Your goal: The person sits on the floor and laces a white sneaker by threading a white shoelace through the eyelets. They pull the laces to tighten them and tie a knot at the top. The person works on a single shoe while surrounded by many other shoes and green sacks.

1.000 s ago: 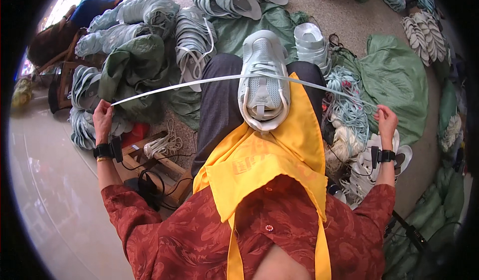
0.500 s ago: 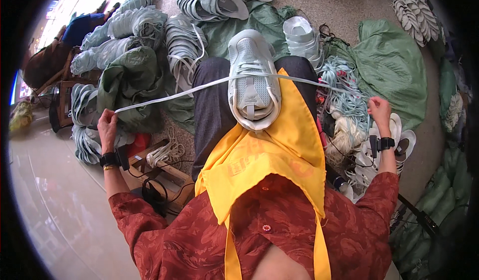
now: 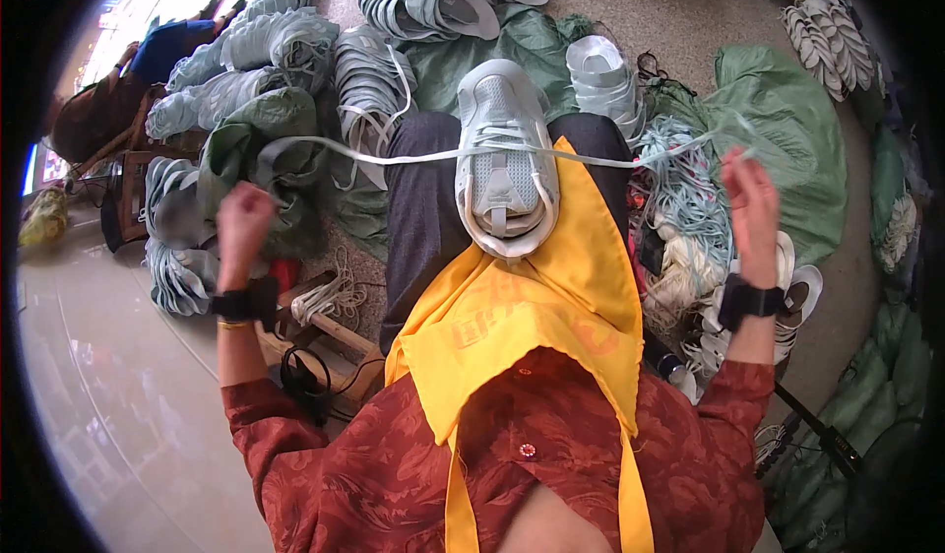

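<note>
A pale grey-green sneaker point(image 3: 504, 184) rests on my lap, its toe pointing away from me. Through its eyelets runs a light shoelace point(image 3: 413, 159) that reaches out to both sides. On the left the lace arcs up slackly and curves down close to my left hand point(image 3: 246, 223). That hand looks curled but is smeared by motion; whether the lace is in its fingers does not show. My right hand point(image 3: 754, 198) is raised with its fingers apart. Just above its fingertips the right lace end hangs blurred in the air.
Stacked shoe uppers point(image 3: 226, 100) lie at the left. Beyond my knees are more uppers point(image 3: 423, 6) and a green sack point(image 3: 778, 149). A tangle of laces point(image 3: 679, 189) lies at my right knee. A wooden stool point(image 3: 330, 351) stands at my left; a yellow apron point(image 3: 522, 326) covers my front.
Both hands have moved inward, the left one also upward. The shoelace, pulled taut before, has gone slack and bows upward at both ends. The right hand's fingers have opened. The sneaker stays on my lap.
</note>
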